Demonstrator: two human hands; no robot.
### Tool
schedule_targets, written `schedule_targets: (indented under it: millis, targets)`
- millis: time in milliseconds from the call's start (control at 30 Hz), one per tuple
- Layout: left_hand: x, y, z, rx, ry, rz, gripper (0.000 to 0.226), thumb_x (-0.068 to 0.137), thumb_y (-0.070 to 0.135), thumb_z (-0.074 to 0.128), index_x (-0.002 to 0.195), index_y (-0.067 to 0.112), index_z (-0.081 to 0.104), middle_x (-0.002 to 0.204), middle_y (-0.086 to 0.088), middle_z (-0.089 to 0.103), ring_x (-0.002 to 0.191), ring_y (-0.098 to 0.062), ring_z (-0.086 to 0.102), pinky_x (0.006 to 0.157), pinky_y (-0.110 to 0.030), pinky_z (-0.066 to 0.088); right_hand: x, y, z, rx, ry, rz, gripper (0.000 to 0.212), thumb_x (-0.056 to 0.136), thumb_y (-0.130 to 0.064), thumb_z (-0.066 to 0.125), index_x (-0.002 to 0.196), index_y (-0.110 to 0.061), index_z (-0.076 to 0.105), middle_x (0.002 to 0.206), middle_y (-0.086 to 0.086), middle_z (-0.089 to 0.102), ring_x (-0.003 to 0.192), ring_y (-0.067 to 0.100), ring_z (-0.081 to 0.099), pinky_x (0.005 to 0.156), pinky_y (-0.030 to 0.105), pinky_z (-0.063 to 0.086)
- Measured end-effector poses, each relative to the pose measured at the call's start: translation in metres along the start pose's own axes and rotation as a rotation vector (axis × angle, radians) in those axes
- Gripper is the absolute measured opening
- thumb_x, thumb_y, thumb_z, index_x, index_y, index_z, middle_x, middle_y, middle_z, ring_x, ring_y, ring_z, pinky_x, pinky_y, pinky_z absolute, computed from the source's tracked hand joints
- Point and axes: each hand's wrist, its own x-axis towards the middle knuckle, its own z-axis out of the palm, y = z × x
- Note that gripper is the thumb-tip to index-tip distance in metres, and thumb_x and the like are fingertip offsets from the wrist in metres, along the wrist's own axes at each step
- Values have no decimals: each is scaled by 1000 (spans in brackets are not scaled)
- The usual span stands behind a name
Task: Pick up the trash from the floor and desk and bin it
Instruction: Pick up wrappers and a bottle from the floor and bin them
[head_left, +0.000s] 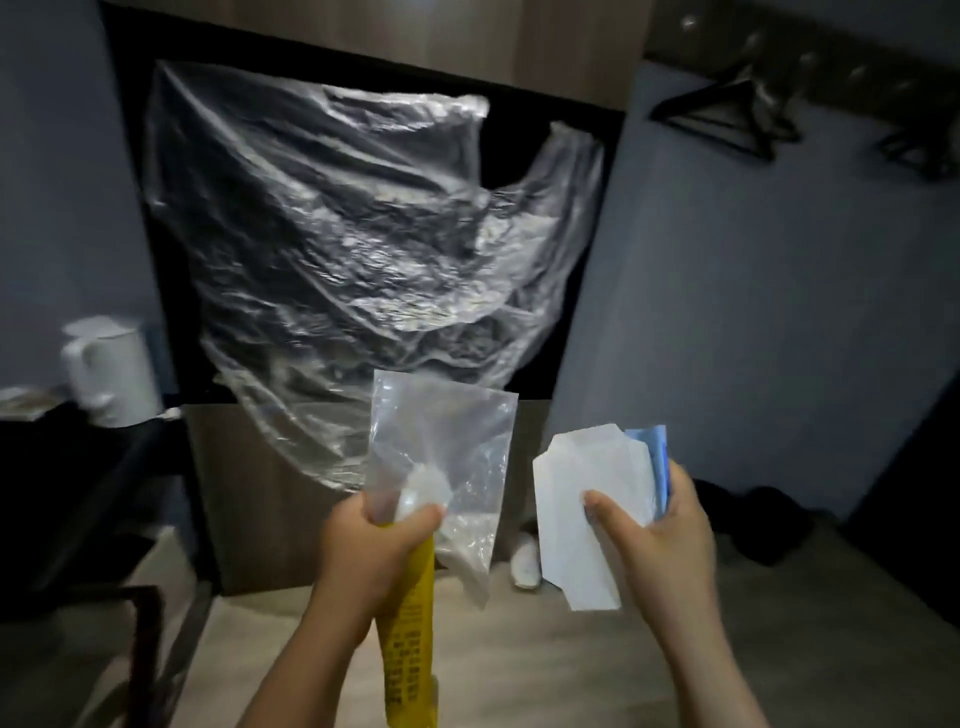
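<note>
The wrapper (410, 639) you hold is yellow with rows of dark print, and the bag (441, 447) is clear. Your paper (582, 519) is white and the sheet (649, 447) light blue. The big film (337, 234) is clear with pale glints, the kettle (111, 374) white, the wall (753, 286) grey-blue, the hangers (727, 114) black.

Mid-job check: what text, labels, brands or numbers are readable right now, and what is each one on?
On the yellow wrapper in the left hand: rows of dark print, too blurred to read.
On the white paper in the right hand: no print visible on the side shown.
On the small clear bag, blue sheet and white kettle: no text visible.
</note>
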Motion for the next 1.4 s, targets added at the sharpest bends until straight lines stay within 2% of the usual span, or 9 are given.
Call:
schedule_targets:
  millis: [167,433,600,733,867,1033,1233,1333,1400]
  targets:
    - [-12,2,157,69,-186,40,17,62,30,81,69,16,73,67,-3,72,66,-22,69,62,-37,57,47,52,-123,-45,179,42,40,74,-21,75,102,-39,53,87,-26,61,82,-10,58,60,16,40]
    - [-10,-4,330,223,-413,139,34,65,33,78,60,3,63,53,-8,56,53,-17,51,53,-32,42,100,139,-242,-104,368,185,44,76,-22,74,109,-40,52,92,-21,63,81,-6,60,59,15,41]
    - [33,-28,402,177,-519,-1,47,55,35,80,49,12,39,52,-10,35,52,-26,46,56,-40,47,144,193,-262,-172,441,266,44,77,-21,73,110,-40,51,89,-25,61,82,-5,59,61,18,42]
    - [94,-45,446,188,-570,-17,37,62,31,83,53,16,50,55,-7,47,53,-30,57,56,-45,48,197,224,-265,-278,477,296,54,80,-21,71,127,-34,46,95,-24,55,86,-3,54,62,18,42]
    - [165,-44,493,201,-538,63,44,68,20,81,46,18,43,47,0,37,46,-15,38,51,-27,33,261,243,-257,-313,514,350,53,80,-22,72,125,-32,47,93,-24,55,83,-1,55,60,19,43]
    - [224,-46,559,232,-573,71,49,66,21,80,41,16,39,38,7,32,38,-8,32,49,-28,28,323,274,-251,-336,569,388,50,79,-23,73,108,-47,40,88,-29,52,79,-2,54,56,15,39]
    - [261,-65,647,306,-630,62,50,64,24,81,48,18,34,43,6,30,41,-9,32,47,-28,28,394,335,-271,-354,587,486,50,82,-27,71,119,-39,40,96,-21,49,81,6,53,56,15,40]
    - [282,-76,701,299,-639,59,53,68,19,79,43,16,33,36,7,31,33,-6,31,36,-16,25,439,372,-289,-352,575,509,54,83,-29,70,127,-35,40,97,-21,46,81,4,52,56,13,39]
    - [296,-80,741,326,-642,33,55,68,22,80,40,17,33,36,8,29,36,-7,29,42,-25,29,473,396,-305,-347,566,514,58,84,-31,69,133,-32,38,99,-21,46,83,6,52,61,17,42]
